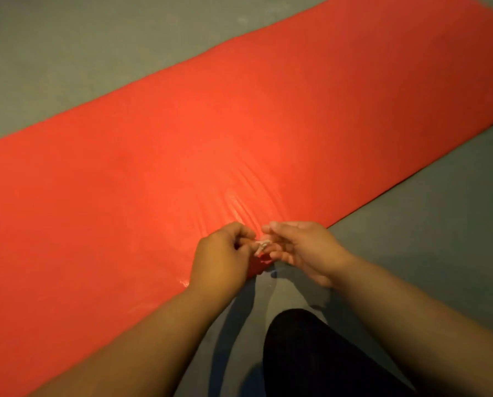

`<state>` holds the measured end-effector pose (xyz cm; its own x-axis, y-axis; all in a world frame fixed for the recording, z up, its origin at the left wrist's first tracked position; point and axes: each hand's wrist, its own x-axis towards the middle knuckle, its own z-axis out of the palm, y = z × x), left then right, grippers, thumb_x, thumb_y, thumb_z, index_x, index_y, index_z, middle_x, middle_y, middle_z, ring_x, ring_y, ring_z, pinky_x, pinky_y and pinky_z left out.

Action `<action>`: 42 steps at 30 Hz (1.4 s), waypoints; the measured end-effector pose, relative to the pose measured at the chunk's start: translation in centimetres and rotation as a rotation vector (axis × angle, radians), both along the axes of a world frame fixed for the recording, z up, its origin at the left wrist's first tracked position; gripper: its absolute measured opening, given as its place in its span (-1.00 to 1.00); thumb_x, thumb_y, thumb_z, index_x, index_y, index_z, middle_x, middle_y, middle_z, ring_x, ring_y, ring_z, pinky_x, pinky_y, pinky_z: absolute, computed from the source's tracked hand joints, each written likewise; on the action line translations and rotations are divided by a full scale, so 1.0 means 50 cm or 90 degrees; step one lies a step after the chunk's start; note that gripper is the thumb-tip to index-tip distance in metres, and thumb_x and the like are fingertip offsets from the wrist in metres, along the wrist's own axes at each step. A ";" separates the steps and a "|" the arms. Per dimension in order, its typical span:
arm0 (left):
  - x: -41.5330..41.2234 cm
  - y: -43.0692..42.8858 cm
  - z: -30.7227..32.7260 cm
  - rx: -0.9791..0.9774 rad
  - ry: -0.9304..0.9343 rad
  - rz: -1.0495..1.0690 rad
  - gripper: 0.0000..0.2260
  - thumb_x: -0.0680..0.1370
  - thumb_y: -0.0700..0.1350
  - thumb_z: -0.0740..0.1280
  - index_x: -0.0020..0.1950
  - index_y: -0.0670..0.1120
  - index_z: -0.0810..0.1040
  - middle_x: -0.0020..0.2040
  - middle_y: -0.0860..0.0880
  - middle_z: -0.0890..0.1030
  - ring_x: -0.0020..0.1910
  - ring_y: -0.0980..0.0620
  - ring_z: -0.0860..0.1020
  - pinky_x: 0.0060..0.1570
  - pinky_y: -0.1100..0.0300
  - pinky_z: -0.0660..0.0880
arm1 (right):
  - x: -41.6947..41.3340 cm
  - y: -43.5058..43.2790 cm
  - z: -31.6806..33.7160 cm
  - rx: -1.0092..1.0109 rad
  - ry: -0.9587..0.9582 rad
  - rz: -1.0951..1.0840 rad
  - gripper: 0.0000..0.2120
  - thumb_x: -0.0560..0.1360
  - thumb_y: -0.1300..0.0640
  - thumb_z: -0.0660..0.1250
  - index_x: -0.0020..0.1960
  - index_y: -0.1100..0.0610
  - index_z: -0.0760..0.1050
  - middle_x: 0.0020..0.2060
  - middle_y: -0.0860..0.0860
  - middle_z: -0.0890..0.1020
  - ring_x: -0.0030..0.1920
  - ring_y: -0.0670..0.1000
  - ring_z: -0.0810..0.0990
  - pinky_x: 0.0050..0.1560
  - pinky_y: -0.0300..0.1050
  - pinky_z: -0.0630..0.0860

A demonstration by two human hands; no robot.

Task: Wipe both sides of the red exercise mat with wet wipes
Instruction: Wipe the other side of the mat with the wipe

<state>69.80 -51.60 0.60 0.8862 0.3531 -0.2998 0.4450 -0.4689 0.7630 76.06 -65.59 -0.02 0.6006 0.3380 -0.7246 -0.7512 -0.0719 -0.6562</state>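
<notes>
Pinching a crumpled wipe, left hand and right hand meet over the creased red mat.

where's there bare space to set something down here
Bare grey floor lies beyond the red mat at top left, and right of its near edge. The mat top is bare too. Crowded: the near edge, where left hand and right hand meet at a small white piece.

mat open ahead, knee close below
</notes>
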 end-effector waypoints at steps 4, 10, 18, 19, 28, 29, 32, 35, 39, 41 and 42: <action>0.003 -0.021 0.066 -0.173 -0.028 0.111 -0.85 0.45 -0.34 0.40 -0.11 -0.11 0.53 -0.25 -0.08 0.64 -0.34 0.14 0.56 -0.37 0.39 0.45 | -0.009 0.014 0.055 0.130 0.035 -0.011 -0.81 0.52 0.35 0.28 0.09 0.41 0.51 -0.13 0.17 0.65 -0.17 -0.01 0.64 -0.19 -0.30 0.60; -0.032 0.045 0.062 -0.108 0.057 0.152 -0.80 0.49 -0.36 0.35 0.03 -0.10 0.53 -0.01 -0.04 0.59 -0.31 0.19 0.56 -0.40 0.32 0.46 | -0.021 0.027 -0.018 -0.247 -0.221 -0.041 -0.90 0.42 0.33 0.40 -0.13 0.16 0.58 -0.28 0.09 0.64 -0.30 -0.02 0.62 -0.28 -0.23 0.55; -0.035 0.189 -0.037 0.329 0.382 -0.329 -0.13 0.46 -0.03 0.43 0.58 0.06 -0.08 0.57 -0.17 -0.08 0.53 -0.23 0.00 0.44 -0.02 0.17 | -0.104 0.119 -0.149 -0.411 -0.642 0.379 -0.75 0.51 0.31 0.22 0.13 0.17 0.56 -0.02 0.00 0.50 -0.01 0.01 0.49 -0.05 -0.25 0.43; -0.030 0.192 -0.040 0.332 0.397 -0.337 -0.07 0.45 -0.01 0.45 0.57 0.08 -0.18 0.56 -0.17 -0.13 0.53 -0.25 -0.07 0.45 -0.08 0.15 | -0.115 0.121 -0.152 -0.401 -0.671 0.421 -0.72 0.51 0.32 0.20 0.15 0.13 0.55 0.00 0.01 0.51 0.02 0.01 0.49 0.01 -0.17 0.45; -0.021 0.187 -0.084 0.378 0.442 -0.414 -0.14 0.53 -0.06 0.33 0.56 -0.07 -0.26 0.50 -0.36 -0.25 0.51 -0.34 -0.18 0.40 -0.02 0.23 | 0.065 -0.036 -0.143 -0.653 -0.554 0.183 -0.83 0.51 0.23 0.28 0.04 0.20 0.61 0.03 0.10 0.53 0.06 0.11 0.52 0.11 -0.11 0.41; -0.019 0.185 -0.082 0.380 0.446 -0.415 -0.15 0.53 -0.07 0.32 0.56 -0.08 -0.27 0.50 -0.39 -0.24 0.50 -0.36 -0.17 0.39 -0.02 0.23 | 0.053 -0.029 -0.145 -0.638 -0.553 0.214 -0.82 0.51 0.23 0.28 0.05 0.19 0.61 0.03 0.09 0.54 0.05 0.10 0.52 0.11 -0.12 0.42; -0.012 0.179 -0.080 0.386 0.450 -0.416 -0.18 0.55 -0.10 0.29 0.56 -0.12 -0.27 0.48 -0.43 -0.23 0.49 -0.40 -0.15 0.38 -0.02 0.24 | -0.064 0.045 -0.132 -0.486 -0.656 0.453 -0.86 0.48 0.22 0.30 -0.04 0.09 0.61 -0.08 -0.02 0.55 -0.03 0.02 0.55 -0.02 -0.21 0.43; -0.013 0.180 -0.082 0.384 0.444 -0.414 -0.17 0.54 -0.08 0.30 0.55 -0.11 -0.28 0.49 -0.41 -0.24 0.50 -0.38 -0.16 0.39 -0.02 0.23 | -0.111 0.053 -0.137 -0.369 -0.786 0.547 -0.84 0.27 0.16 0.45 -0.20 -0.04 0.56 -0.25 -0.15 0.53 -0.21 -0.12 0.55 -0.18 -0.34 0.47; -0.015 0.182 -0.084 0.376 0.436 -0.414 -0.13 0.54 -0.06 0.33 0.55 -0.09 -0.30 0.49 -0.39 -0.26 0.50 -0.36 -0.17 0.40 0.00 0.21 | 0.037 -0.053 -0.154 -0.538 -0.676 0.319 -0.89 0.40 0.31 0.34 -0.13 0.17 0.61 -0.16 0.10 0.57 -0.12 0.14 0.56 -0.05 -0.01 0.52; -0.014 0.183 -0.084 0.379 0.441 -0.412 -0.12 0.54 -0.05 0.34 0.55 -0.09 -0.30 0.49 -0.39 -0.27 0.50 -0.35 -0.17 0.40 0.00 0.22 | 0.100 -0.109 -0.145 -0.652 -0.579 0.183 -0.90 0.44 0.32 0.33 -0.09 0.24 0.61 -0.10 0.17 0.55 -0.05 0.20 0.53 0.00 -0.01 0.46; -0.013 0.182 -0.084 0.379 0.441 -0.413 -0.12 0.54 -0.05 0.34 0.55 -0.10 -0.30 0.49 -0.39 -0.27 0.50 -0.36 -0.17 0.39 -0.01 0.23 | 0.109 -0.116 -0.143 -0.683 -0.561 0.157 -0.89 0.45 0.31 0.32 -0.06 0.25 0.61 -0.07 0.18 0.55 -0.02 0.20 0.53 0.01 -0.02 0.44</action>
